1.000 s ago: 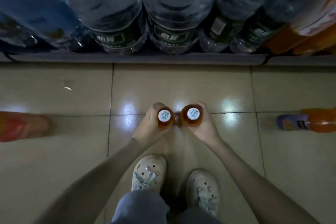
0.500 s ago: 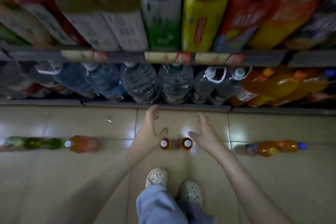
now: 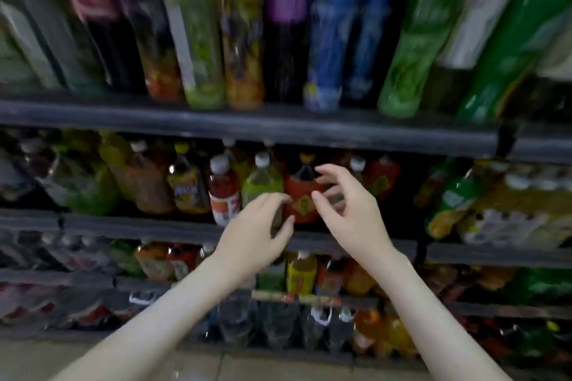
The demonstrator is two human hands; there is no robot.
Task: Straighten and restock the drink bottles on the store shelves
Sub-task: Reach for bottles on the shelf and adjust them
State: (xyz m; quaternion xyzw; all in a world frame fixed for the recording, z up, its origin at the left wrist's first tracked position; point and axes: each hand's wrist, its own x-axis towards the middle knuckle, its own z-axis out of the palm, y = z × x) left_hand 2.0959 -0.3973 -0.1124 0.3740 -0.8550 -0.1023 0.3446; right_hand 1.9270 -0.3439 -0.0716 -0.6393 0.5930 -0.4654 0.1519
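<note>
Both my hands are raised in front of the middle shelf [image 3: 123, 224] of drink bottles. My left hand [image 3: 257, 232] is held out with loosely bent fingers and nothing in it, its fingertips near a dark bottle with a red label [image 3: 301, 195]. My right hand [image 3: 346, 210] is spread with curved fingers just right of that bottle, also holding nothing. A green bottle [image 3: 261, 182] and a red drink bottle with a white cap [image 3: 223, 192] stand to the left of the red-labelled one. The picture is blurred by motion.
An upper shelf [image 3: 247, 127] carries tall bottles, green, blue and dark. Lower shelves hold small orange and yellow bottles [image 3: 301, 272] and large water bottles [image 3: 278, 325]. Tiled floor [image 3: 247, 368] shows at the bottom edge.
My hands let go of the two orange bottles standing on the floor and rose to the middle shelf. The view swung up from the floor to the shelves.
</note>
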